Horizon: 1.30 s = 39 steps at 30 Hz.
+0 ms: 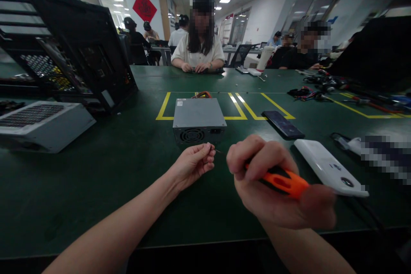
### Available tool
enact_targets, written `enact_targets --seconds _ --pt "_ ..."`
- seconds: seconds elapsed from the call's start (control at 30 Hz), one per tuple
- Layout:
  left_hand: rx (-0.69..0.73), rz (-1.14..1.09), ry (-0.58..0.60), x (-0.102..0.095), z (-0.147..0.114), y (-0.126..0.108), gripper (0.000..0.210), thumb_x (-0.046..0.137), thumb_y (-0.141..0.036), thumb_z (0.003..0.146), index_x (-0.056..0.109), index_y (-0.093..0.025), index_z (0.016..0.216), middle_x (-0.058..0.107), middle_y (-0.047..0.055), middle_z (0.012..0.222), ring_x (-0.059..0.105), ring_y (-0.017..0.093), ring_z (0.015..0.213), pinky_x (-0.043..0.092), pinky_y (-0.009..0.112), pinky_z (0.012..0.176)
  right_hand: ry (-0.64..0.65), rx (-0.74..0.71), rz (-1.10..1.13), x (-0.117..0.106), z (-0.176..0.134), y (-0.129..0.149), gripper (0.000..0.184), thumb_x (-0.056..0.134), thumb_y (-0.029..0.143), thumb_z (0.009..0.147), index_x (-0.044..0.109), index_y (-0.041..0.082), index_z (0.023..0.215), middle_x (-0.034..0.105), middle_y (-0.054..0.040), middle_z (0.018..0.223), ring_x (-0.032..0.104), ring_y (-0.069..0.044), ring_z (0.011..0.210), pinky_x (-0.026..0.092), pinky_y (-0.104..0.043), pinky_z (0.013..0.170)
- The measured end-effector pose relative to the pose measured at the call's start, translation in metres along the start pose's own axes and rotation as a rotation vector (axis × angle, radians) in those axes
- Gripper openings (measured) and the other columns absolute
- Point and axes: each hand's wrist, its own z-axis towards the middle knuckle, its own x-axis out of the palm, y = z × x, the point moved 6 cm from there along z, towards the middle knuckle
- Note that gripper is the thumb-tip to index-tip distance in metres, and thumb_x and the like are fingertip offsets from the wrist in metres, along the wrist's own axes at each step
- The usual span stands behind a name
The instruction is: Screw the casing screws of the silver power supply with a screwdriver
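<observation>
An orange-and-black screwdriver (284,183) is gripped in my right hand (266,180), its thin shaft pointing left. My left hand (195,160) is closed in a pinch at the shaft's far end; whatever sits between those fingertips is too small to make out. Just beyond both hands a grey power supply unit (201,113) rests on the green table, with its round fan grille and power socket facing me. Its bundle of cables shows behind it. My left fingertips are in front of its lower edge, and I cannot tell whether they touch it.
A second power supply (70,126) and a black computer case (105,64) stand at left. To the right lie a phone (282,124), a white power bank (327,167) and tangled cables (308,93). Across the green table (144,222) sits a person (199,51); a cup (264,60) stands nearby.
</observation>
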Motion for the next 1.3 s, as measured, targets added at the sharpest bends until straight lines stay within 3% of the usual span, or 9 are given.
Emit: enact_targets --seconds 0.1,0.2,0.3,0.4,0.5,0.6,0.77,1.0,1.3 --pt "0.052 -0.028 -0.032 -0.004 0.002 -0.01 0.01 0.051 -0.016 0.084 0.058 -0.009 0.082 0.055 0.002 0.071 0.052 0.005 0.058 0.048 0.015 0.056 0.017 0.043 -0.175 -0.001 -0.012 -0.003 0.041 0.037 0.048 0.082 0.062 0.021 0.066 0.056 -0.007 0.078 0.051 -0.021 0.076 0.039 -0.037 0.068" --pt "0.088 -0.103 -0.051 -0.011 0.007 -0.018 0.01 0.052 -0.016 0.083 0.058 -0.008 0.079 0.055 0.001 0.069 0.051 0.003 0.054 0.047 0.013 0.053 -0.02 0.159 -0.382 -0.01 -0.031 -0.006 0.036 0.038 0.047 0.083 0.065 0.024 0.087 0.051 -0.0078 0.102 0.047 -0.024 0.096 0.039 -0.038 0.075" --pt "0.13 -0.139 -0.101 -0.021 0.011 -0.026 0.01 0.055 -0.016 0.082 0.058 -0.008 0.076 0.054 0.001 0.068 0.05 0.003 0.052 0.046 0.011 0.049 -0.058 0.412 -0.38 -0.019 -0.056 -0.014 0.031 0.038 0.041 0.085 0.058 0.028 0.106 0.05 -0.007 0.107 0.052 -0.019 0.082 0.042 -0.035 0.067" --pt "0.172 -0.076 -0.141 -0.025 0.012 -0.032 0.011 0.059 -0.018 0.078 0.058 -0.009 0.073 0.053 0.0 0.065 0.049 0.002 0.051 0.045 0.011 0.049 -0.073 0.727 -0.322 -0.02 -0.084 -0.029 0.033 0.047 0.035 0.083 0.05 0.029 0.116 0.057 -0.0044 0.088 0.055 -0.017 0.072 0.044 -0.035 0.069" --pt "0.188 0.079 -0.128 -0.022 0.009 -0.031 0.017 0.065 -0.025 0.074 0.058 -0.01 0.07 0.052 -0.001 0.062 0.048 0.003 0.051 0.044 0.012 0.048 -0.127 0.95 -0.147 -0.013 -0.107 -0.045 0.035 0.055 0.034 0.079 0.051 0.027 0.113 0.059 -0.0033 0.088 0.055 -0.016 0.07 0.044 -0.032 0.067" --pt "0.21 0.234 -0.1 -0.019 0.008 -0.027 0.023 0.067 -0.032 0.071 0.058 -0.011 0.071 0.052 -0.001 0.062 0.048 0.004 0.052 0.042 0.014 0.049 -0.245 1.065 0.072 -0.003 -0.121 -0.061 0.027 0.06 0.032 0.076 0.055 0.024 0.102 0.057 -0.0033 0.092 0.05 -0.01 0.063 0.039 -0.022 0.052" --pt "0.195 0.268 -0.119 -0.023 0.01 -0.021 0.025 0.067 -0.036 0.07 0.059 -0.012 0.071 0.052 -0.001 0.063 0.047 0.004 0.052 0.041 0.014 0.049 -0.367 1.143 0.3 0.009 -0.125 -0.071 0.023 0.063 0.035 0.074 0.056 0.019 0.089 0.054 -0.0014 0.082 0.042 -0.005 0.055 0.025 -0.015 0.04" --pt "0.116 0.132 -0.161 -0.024 0.011 -0.017 0.034 0.056 -0.04 0.08 0.064 -0.01 0.094 0.06 0.01 0.099 0.054 0.006 0.063 0.045 0.014 0.052 -0.511 1.134 0.431 0.005 -0.117 -0.081 0.023 0.069 0.03 0.069 0.058 0.017 0.085 0.054 -0.0002 0.074 0.044 -0.005 0.053 0.026 -0.013 0.039" --pt "0.067 0.11 -0.227 -0.033 0.014 -0.014 0.031 0.042 -0.031 0.088 0.061 -0.01 0.098 0.062 0.012 0.1 0.058 0.01 0.066 0.047 0.017 0.054 -0.619 1.13 0.487 -0.005 -0.109 -0.099 0.025 0.072 0.023 0.063 0.059 0.013 0.082 0.056 -0.0003 0.069 0.046 -0.004 0.05 0.027 -0.011 0.036"
